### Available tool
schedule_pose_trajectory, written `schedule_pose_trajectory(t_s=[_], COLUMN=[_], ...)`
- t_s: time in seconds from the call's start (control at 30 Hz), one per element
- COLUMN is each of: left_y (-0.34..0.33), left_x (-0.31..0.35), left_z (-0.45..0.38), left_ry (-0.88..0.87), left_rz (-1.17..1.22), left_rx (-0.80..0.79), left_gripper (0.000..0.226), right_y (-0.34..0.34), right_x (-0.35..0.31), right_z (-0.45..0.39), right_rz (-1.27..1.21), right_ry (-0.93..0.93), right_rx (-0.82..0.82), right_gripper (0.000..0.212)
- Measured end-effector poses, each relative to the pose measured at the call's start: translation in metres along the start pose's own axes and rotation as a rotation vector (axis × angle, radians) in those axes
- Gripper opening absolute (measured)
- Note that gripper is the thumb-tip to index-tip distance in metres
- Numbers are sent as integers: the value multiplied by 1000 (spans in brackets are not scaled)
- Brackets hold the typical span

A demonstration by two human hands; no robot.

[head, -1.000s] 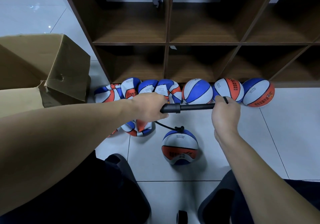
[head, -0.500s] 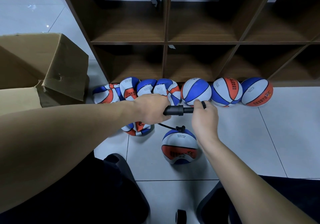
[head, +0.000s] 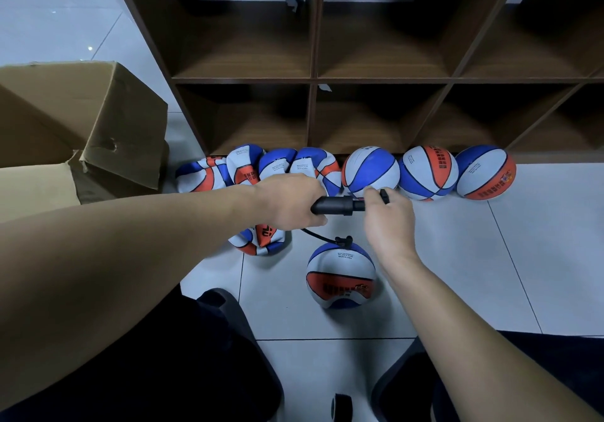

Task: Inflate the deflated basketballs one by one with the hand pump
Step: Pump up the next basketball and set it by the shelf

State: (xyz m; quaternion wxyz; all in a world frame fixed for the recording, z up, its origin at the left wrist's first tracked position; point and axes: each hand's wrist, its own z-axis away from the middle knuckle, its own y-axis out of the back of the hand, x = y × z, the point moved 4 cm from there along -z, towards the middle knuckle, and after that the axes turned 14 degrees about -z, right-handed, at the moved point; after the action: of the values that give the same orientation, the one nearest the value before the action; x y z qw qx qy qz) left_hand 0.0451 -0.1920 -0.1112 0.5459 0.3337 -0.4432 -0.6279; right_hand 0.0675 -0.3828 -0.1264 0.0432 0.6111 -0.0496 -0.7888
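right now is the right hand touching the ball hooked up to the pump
Apart. The head view shows the right hand gripping the pump handle, with bare floor tile visible between it and the connected ball below.

- The left hand [head: 291, 201] grips the barrel of a short black plastic hand pump [head: 336, 206], held level above the pale tiled floor [head: 539, 258].
- The right hand [head: 387, 215] grips the pump's handle end, close against the barrel.
- A thin black hose [head: 322, 237] curves down to a round blue, white and orange basketball [head: 341, 278] on the floor.
- Three round balls [head: 428, 173] and several crumpled flat balls [head: 248, 170] line the foot of a dark wooden cubby shelf [head: 313, 78].
- An open brown cardboard box [head: 81, 121] stands to the left.
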Motion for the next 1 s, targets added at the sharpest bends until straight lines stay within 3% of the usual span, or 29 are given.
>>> schedule_pose_trajectory(t_s=[0.17, 0.37, 0.63, 0.8, 1.0], left_y=[-5, -11, -6, -5, -8], left_x=[-23, -20, -5, 1, 6], left_z=[3, 5, 6, 5, 2], left_ry=[51, 63, 53, 41, 23], left_rz=[-13, -88, -60, -48, -67], left_rx=[-56, -42, 20, 25, 2], left_gripper=[23, 23, 25, 27, 30], right_y=[33, 30, 7, -7, -21], right_x=[5, 13, 4, 3, 12], right_z=[-18, -11, 5, 14, 20], right_rz=[-150, -175, -117, -116, -58], right_ry=[-93, -150, -25, -56, -70], right_rx=[168, 193, 97, 60, -8], right_gripper=[39, 39, 26, 43, 43])
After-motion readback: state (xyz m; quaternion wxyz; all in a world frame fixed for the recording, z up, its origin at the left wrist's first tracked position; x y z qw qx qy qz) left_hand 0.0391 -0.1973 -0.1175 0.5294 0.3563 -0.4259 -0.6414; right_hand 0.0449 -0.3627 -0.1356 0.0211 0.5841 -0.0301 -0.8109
